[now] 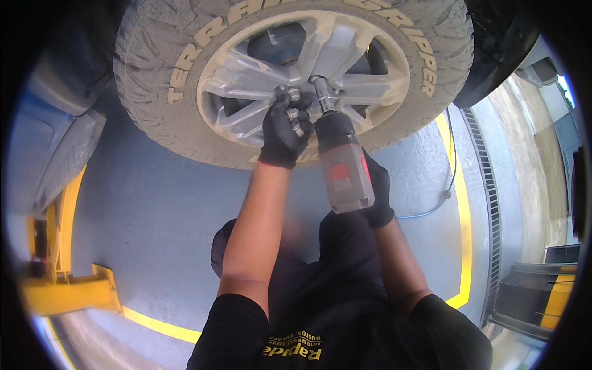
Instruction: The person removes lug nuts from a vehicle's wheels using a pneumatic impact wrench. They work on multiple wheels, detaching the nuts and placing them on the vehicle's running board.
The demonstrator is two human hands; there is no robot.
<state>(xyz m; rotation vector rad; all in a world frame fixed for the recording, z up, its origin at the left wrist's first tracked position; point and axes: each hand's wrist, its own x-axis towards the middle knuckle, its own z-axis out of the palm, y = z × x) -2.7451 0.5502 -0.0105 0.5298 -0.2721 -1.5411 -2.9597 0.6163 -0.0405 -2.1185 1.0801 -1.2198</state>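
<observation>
A large off-road tyre (pixel 154 92) on a dusty spoked alloy wheel (pixel 333 46) fills the top of the head view. My right hand (pixel 377 191), black-gloved, grips an impact wrench (pixel 345 169) with a grey and red body. The chrome socket (pixel 323 95) on its nose reaches the wheel's hub area. Just left of the socket, my left hand (pixel 285 132), also gloved in black, is closed around several metal lug nuts (pixel 296 122), which show between its fingers. Its fingertips are near the hub. The wrench's handle and trigger are mostly hidden behind its body.
Yellow lift parts (pixel 74 293) stand at the lower left. An air hose (pixel 453 166) runs along the right over the blue-grey floor (pixel 154 246). Beyond a yellow line (pixel 464 246) lies a drain grate (pixel 487 185). A black and yellow object (pixel 536 293) sits at the lower right.
</observation>
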